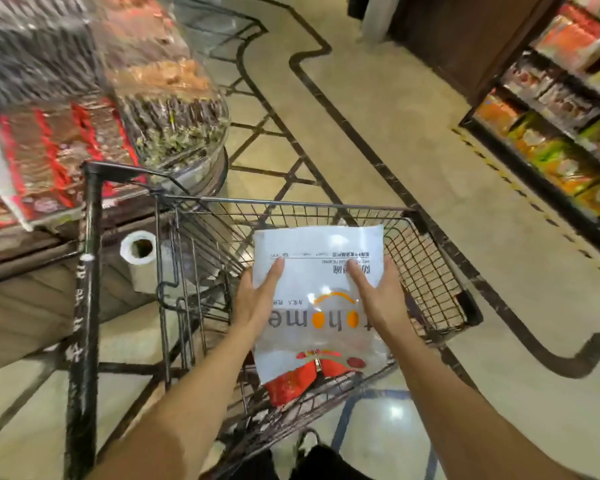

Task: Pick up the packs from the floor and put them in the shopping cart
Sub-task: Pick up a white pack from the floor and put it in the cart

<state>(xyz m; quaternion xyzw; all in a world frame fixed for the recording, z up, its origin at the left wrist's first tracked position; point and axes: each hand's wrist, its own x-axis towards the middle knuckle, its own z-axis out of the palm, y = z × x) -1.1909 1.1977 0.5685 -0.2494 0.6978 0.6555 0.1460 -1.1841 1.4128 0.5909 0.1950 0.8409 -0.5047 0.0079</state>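
step: pack [317,296] being set into cart [430,271]; grip: left hand [257,299] and right hand [378,296] flat against pack, fingers straight | next: pack to be lowered onto red pack [291,382] at cart's near edge, then let go

Bare forearms, no sleeves; dark trousers [312,462] at btm edge.

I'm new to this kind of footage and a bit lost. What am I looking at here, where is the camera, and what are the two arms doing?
There is no machine: these are a person's own bare arms, filmed by a wide-angle camera worn on the head, looking forward and down in a shop aisle. The left hand and right hand hold a flat white plastic pack between them, with straight fingers pressed on its top, over the wire shopping cart. A red pack shows beneath it in the cart. A display of wrapped goods stands on the left, shelves on the right.
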